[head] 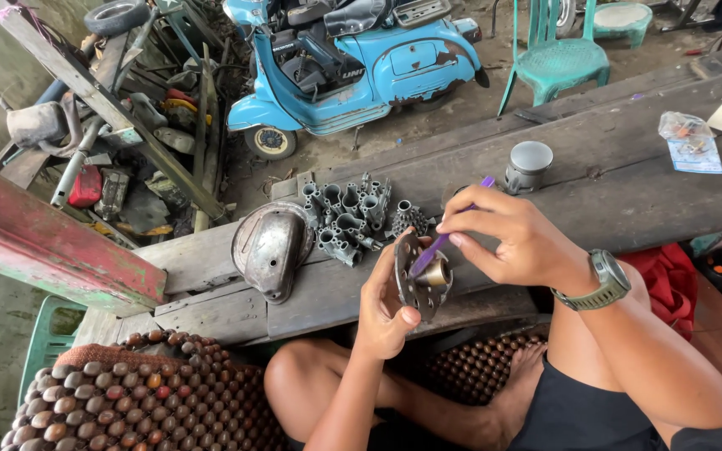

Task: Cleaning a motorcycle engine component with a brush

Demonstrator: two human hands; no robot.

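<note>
A round perforated metal plate (418, 280) with a brass-coloured hub at its centre is held upright above the front edge of the wooden workbench (595, 179); the left hand (388, 305) is clenched on its lower rim, thumb over the front face. The right hand (507, 238), wearing a grey wristwatch (607, 280), pinches a purple-handled brush (444, 238) between thumb and fingers; the brush's lower end touches the plate beside the hub.

Containers: a clear plastic bag (685, 127) lies at the bench's far right, contents too small to tell; a grey piston (529, 165) stands just behind the right hand.

Bench surface: a cluster of grey cast metal parts (348, 217) lies beyond the plate; a dull domed metal cover (271, 248) sits to its left.

Surroundings: dirt floor; a blue scooter (361, 67) parked beyond the bench; a green plastic chair (557, 58) near it; scrap metal and timber (139, 117) piled at left; a wooden beaded seat mat (144, 392) beside the person's bare legs.
</note>
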